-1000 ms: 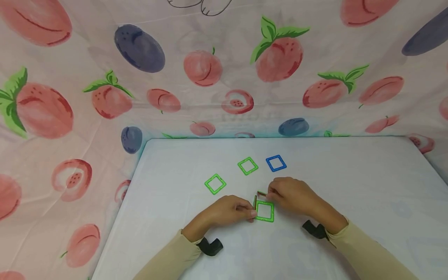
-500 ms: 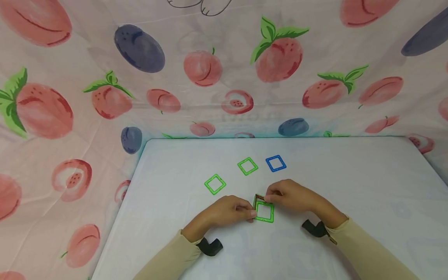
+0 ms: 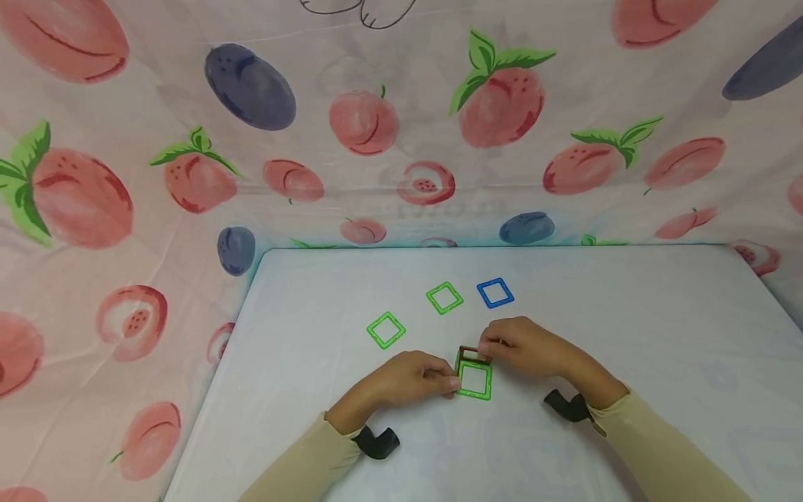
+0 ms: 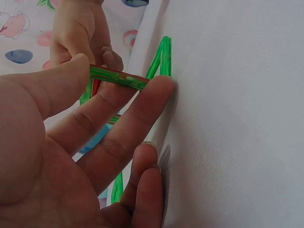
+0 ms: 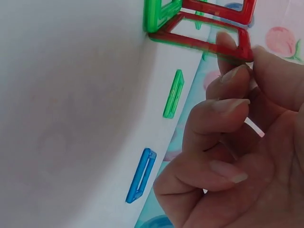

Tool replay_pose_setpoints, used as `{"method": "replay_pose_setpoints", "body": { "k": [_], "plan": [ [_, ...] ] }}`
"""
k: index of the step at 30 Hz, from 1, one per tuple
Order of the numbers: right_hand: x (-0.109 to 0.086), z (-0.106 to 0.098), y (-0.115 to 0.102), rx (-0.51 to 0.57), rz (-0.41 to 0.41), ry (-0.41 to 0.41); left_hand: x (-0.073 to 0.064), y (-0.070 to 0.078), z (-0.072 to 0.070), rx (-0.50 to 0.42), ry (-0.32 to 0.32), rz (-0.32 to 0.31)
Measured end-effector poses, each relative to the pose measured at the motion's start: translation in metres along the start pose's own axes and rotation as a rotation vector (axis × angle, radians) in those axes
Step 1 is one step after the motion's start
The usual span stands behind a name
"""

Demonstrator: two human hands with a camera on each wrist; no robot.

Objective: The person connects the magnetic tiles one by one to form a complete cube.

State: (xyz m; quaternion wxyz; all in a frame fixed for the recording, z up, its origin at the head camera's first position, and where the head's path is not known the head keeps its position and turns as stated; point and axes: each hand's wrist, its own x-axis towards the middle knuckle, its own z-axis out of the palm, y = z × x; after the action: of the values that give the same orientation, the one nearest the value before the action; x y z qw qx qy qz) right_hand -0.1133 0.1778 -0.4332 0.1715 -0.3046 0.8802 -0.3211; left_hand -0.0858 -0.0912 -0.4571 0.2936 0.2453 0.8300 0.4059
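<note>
A green square magnetic tile (image 3: pixel 488 382) lies flat on the white table between the hands. Along its left side stands a second tile (image 4: pixel 118 79), green outside and red inside; my left hand (image 3: pixel 410 378) holds it between thumb and fingers. At the far side a third tile (image 5: pixel 190 42), red with a green edge, stands upright and meets the second one at the corner. The thumb and index finger of my right hand (image 3: pixel 525 348) pinch its right upper corner. In the right wrist view the other right fingers are curled beside it.
Two loose green square tiles (image 3: pixel 385 342) (image 3: pixel 445 312) and a blue square tile (image 3: pixel 495 305) lie flat farther back on the white table (image 3: pixel 659 335). A fruit-patterned cloth (image 3: pixel 389 63) hangs behind and to the left.
The right hand has brought the far tile from apart and slanted to upright along the flat tile's back edge, touching the left tile. The left hand has stayed in place.
</note>
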Motion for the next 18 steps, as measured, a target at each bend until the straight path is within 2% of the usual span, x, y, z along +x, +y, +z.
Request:
{"method": "replay_pose_setpoints", "body": {
  "k": [5, 11, 18],
  "plan": [
    [-0.0015, -0.0005, 0.0018, 0.038, 0.042, 0.022, 0.0002, 0.0005, -0.0001, 0.002, 0.000, 0.001],
    [-0.0034, 0.0010, 0.0061, 0.094, 0.021, 0.012, 0.0004, 0.0014, -0.0011, 0.003, 0.006, -0.019],
    [0.0034, 0.0050, 0.0097, 0.159, -0.032, -0.029, 0.0022, 0.0019, -0.0023, -0.114, 0.051, -0.101]
  ]
}}
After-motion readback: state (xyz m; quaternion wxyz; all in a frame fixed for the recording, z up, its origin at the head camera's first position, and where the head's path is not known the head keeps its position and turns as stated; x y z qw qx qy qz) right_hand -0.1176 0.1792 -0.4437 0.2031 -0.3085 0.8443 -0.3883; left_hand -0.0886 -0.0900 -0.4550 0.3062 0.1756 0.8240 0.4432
